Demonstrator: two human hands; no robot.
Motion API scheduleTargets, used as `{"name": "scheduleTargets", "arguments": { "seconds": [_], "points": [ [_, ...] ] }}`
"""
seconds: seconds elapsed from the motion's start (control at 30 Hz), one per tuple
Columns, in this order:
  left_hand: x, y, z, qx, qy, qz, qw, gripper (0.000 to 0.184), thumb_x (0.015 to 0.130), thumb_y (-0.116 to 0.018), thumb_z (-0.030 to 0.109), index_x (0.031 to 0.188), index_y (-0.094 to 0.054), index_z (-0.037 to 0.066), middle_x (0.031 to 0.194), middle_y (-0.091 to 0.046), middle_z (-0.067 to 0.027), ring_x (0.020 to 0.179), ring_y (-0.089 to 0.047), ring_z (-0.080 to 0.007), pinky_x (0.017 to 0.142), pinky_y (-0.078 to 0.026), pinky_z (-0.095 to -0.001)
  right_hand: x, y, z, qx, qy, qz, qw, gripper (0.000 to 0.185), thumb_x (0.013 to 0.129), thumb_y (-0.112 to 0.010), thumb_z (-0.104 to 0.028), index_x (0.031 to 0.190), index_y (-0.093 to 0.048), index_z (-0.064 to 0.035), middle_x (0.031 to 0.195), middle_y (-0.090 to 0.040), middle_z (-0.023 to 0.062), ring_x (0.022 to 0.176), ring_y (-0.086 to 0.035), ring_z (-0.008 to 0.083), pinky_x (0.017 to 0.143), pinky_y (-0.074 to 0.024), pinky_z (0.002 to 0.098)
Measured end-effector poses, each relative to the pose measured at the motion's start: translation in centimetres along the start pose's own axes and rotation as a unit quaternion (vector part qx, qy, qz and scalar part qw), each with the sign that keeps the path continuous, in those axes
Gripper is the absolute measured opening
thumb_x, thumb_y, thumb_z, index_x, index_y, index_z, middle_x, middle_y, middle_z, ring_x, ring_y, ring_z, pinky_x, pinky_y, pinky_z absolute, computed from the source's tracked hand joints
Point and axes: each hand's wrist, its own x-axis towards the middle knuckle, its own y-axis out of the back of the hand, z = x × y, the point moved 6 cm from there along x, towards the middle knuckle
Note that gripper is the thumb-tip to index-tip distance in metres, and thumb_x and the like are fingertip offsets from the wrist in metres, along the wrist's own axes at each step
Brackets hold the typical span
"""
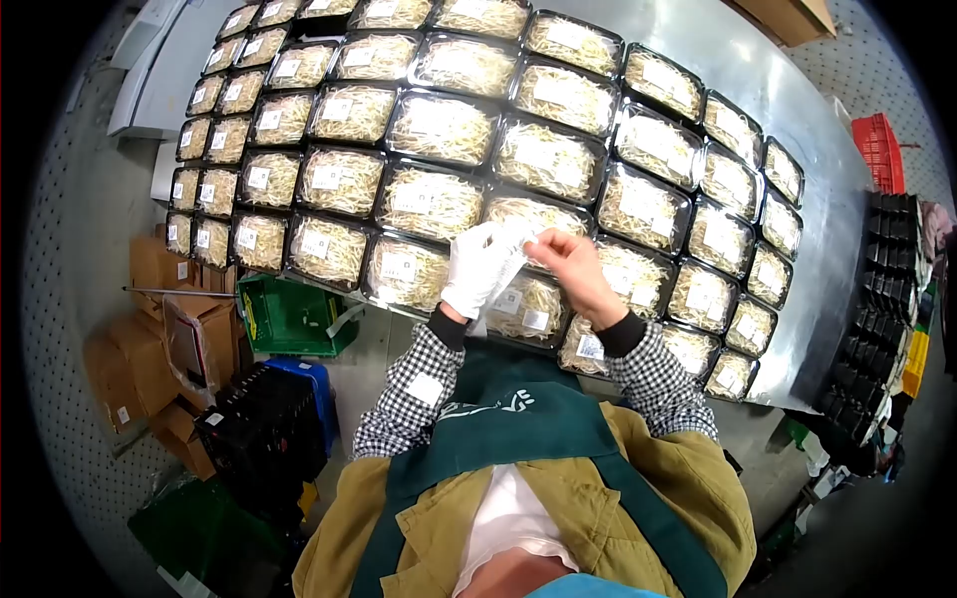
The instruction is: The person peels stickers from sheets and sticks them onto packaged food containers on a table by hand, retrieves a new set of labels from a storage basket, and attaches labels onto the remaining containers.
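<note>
My left hand, in a white glove, is closed around a strip of white labels that hangs down toward my wrist. Bare fingers of my right hand pinch at the strip's right edge; whether a single label is between them is too small to tell. Both hands are over black trays of bean sprouts under clear film. One tray lies just below the strip with white labels on it, and another is partly hidden behind my fingers. A white label sticks to my left sleeve.
Rows of labelled sprout trays cover much of the metal table. Stacked black trays and a red crate stand to the right. Below left are a green crate, cardboard boxes and black crates.
</note>
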Motion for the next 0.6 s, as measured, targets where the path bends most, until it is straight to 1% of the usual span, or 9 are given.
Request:
{"name": "scheduleTargets", "arguments": {
  "seconds": [0.1, 0.17, 0.2, 0.23, 0.3, 0.43, 0.5, 0.57, 0.6],
  "points": [
    [-0.2, -0.8, 0.2, -0.180, 0.044, -0.055, 0.981, 0.019, 0.090, -0.062, 0.013, 0.101, -0.066, -0.001, 0.088, -0.067, -0.0040, 0.080, -0.061, -0.0068, 0.067, -0.050, -0.0218, 5.6, 6.8, -3.2, -0.168, 0.139, 0.140, 0.966, 0.017, 0.091, -0.063, -0.020, 0.085, -0.064, -0.0048, 0.080, -0.062, -0.0005, 0.070, -0.052, 0.0060, 0.067, -0.0424, 0.0226],
    [0.1, -0.2, 0.8, -0.152, 0.042, -0.065, 0.985, 0.021, 0.090, -0.061, 0.010, 0.106, -0.063, -0.004, 0.096, -0.067, -0.0059, 0.086, -0.062, -0.0094, 0.077, -0.051, -0.0220, 10.4, 10.7, -6.5, -0.261, 0.196, 0.260, 0.909, 0.029, 0.089, -0.062, -0.030, 0.084, -0.064, -0.0007, 0.073, -0.062, 0.0032, 0.061, -0.054, 0.0131, 0.057, -0.0421, 0.0283],
    [-0.2, -0.2, 2.4, -0.172, 0.035, -0.056, 0.983, 0.023, 0.090, -0.061, 0.010, 0.108, -0.062, -0.005, 0.098, -0.067, -0.0070, 0.088, -0.063, -0.0101, 0.080, -0.051, -0.0229, 13.9, 13.2, -6.1, -0.409, 0.264, 0.333, 0.808, 0.036, 0.087, -0.063, -0.036, 0.084, -0.065, 0.0000, 0.072, -0.064, 0.0084, 0.063, -0.059, 0.0227, 0.058, -0.0436, 0.0329],
    [-0.5, -0.2, 3.8, -0.192, 0.029, -0.045, 0.980, 0.024, 0.090, -0.061, 0.010, 0.109, -0.061, -0.005, 0.100, -0.066, -0.0081, 0.089, -0.063, -0.0108, 0.083, -0.051, -0.0237, 16.0, 14.1, -6.0, -0.432, 0.237, 0.361, 0.792, 0.038, 0.085, -0.064, -0.041, 0.083, -0.066, -0.0037, 0.081, -0.066, 0.0110, 0.078, -0.061, 0.0293, 0.069, -0.0443, 0.0396],
    [-0.3, 0.4, 4.6, -0.159, 0.014, -0.029, 0.987, 0.025, 0.091, -0.060, 0.010, 0.112, -0.061, -0.004, 0.103, -0.066, -0.0073, 0.091, -0.062, -0.0103, 0.083, -0.050, -0.0237, 17.0, 12.7, -6.8, -0.539, 0.192, 0.416, 0.707, 0.030, 0.080, -0.068, -0.042, 0.079, -0.066, -0.0118, 0.089, -0.061, 0.0068, 0.095, -0.054, 0.0265, 0.082, -0.0360, 0.0441],
    [1.2, 1.4, 3.2, -0.044, -0.003, -0.029, 0.999, 0.020, 0.091, -0.060, 0.010, 0.107, -0.064, -0.001, 0.095, -0.066, -0.0039, 0.084, -0.060, -0.0071, 0.075, -0.047, -0.0208, 16.7, 12.2, -6.4, -0.567, 0.228, 0.436, 0.661, 0.036, 0.082, -0.066, -0.032, 0.108, -0.058, -0.0095, 0.099, -0.059, 0.0094, 0.099, -0.052, 0.0273, 0.086, -0.0340, 0.0442],
    [2.1, 1.0, 2.9, -0.004, 0.002, -0.001, 1.000, 0.017, 0.091, -0.061, 0.011, 0.102, -0.065, -0.001, 0.091, -0.066, -0.0023, 0.082, -0.059, -0.0060, 0.074, -0.047, -0.0198, 15.0, 12.5, -5.6, -0.487, 0.242, 0.442, 0.714, 0.029, 0.087, -0.059, -0.021, 0.110, -0.055, -0.0052, 0.095, -0.059, 0.0107, 0.093, -0.054, 0.0307, 0.081, -0.0393, 0.0443],
    [3.0, 0.6, 3.8, 0.011, -0.026, 0.081, 0.996, 0.015, 0.089, -0.064, 0.014, 0.082, -0.064, 0.000, 0.073, -0.062, -0.0006, 0.068, -0.053, -0.0048, 0.060, -0.044, -0.0218, 12.8, 10.0, -4.0, -0.269, 0.178, 0.227, 0.919, 0.024, 0.092, -0.055, -0.024, 0.095, -0.061, -0.0008, 0.080, -0.063, 0.0119, 0.081, -0.060, 0.0221, 0.075, -0.0457, 0.0383],
    [3.3, 0.6, 3.8, 0.067, -0.045, 0.117, 0.990, 0.018, 0.089, -0.066, 0.015, 0.078, -0.063, 0.001, 0.069, -0.061, -0.0008, 0.063, -0.050, -0.0046, 0.056, -0.042, -0.0232, 10.8, 7.1, -2.6, -0.204, 0.081, 0.077, 0.973, 0.028, 0.092, -0.057, -0.032, 0.094, -0.064, -0.0053, 0.079, -0.059, 0.0004, 0.074, -0.050, 0.0095, 0.066, -0.0420, 0.0275]
  ]
}}
